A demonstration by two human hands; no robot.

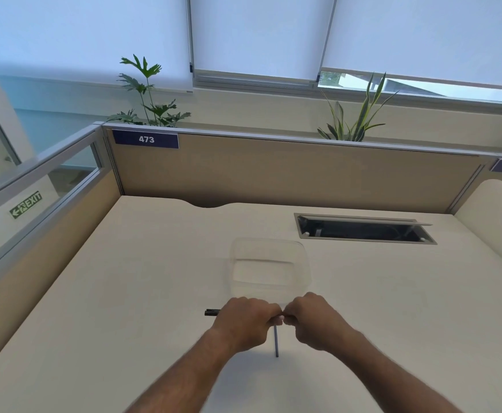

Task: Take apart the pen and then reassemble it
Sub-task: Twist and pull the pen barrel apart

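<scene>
My left hand (243,320) is closed around a black pen body (212,312), whose end sticks out to the left of the fist. My right hand (315,318) is closed on the pen's other end, thumb tips of both hands nearly touching over the desk. A thin dark refill rod (276,342) hangs or lies just below the meeting point, pointing toward me. Which hand, if any, touches the rod is hidden.
A clear plastic container (269,265) sits on the cream desk (124,293) just beyond the hands. An open cable hatch (363,231) lies at the back right. Beige partition panels (273,171) wall the desk at the back and left.
</scene>
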